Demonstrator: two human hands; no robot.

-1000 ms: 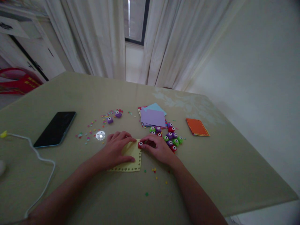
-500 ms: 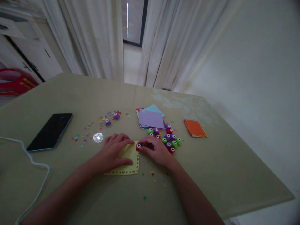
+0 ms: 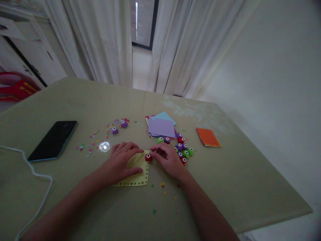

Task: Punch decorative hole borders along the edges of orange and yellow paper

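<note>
A sheet of yellow paper (image 3: 135, 179) with small shapes punched along its near and right edges lies in front of me. My left hand (image 3: 124, 161) rests flat over it, fingers spread, thumb and index finger pressing it to the table. On the paper's right edge, near the far corner, sits a small red craft punch (image 3: 148, 157) with one big eye. Just right of it is my right hand (image 3: 167, 159), its thumb and index fingertips pinched close together by the corner. Whatever lies between those fingertips is too small to make out.
Several green, purple and red punches (image 3: 185, 154) cluster right of my right hand. Behind them are stacked purple cards (image 3: 162, 128). An orange card (image 3: 208, 137) lies farther right. Leftward are two purple punches (image 3: 114, 130), confetti, a clear disc (image 3: 104, 147), a black tablet (image 3: 54, 140) and a white cable (image 3: 33, 170).
My right fingertips have come off the red punch and shifted slightly away, to the paper's far corner. The punch stays at the paper's edge. My left hand has hardly moved.
</note>
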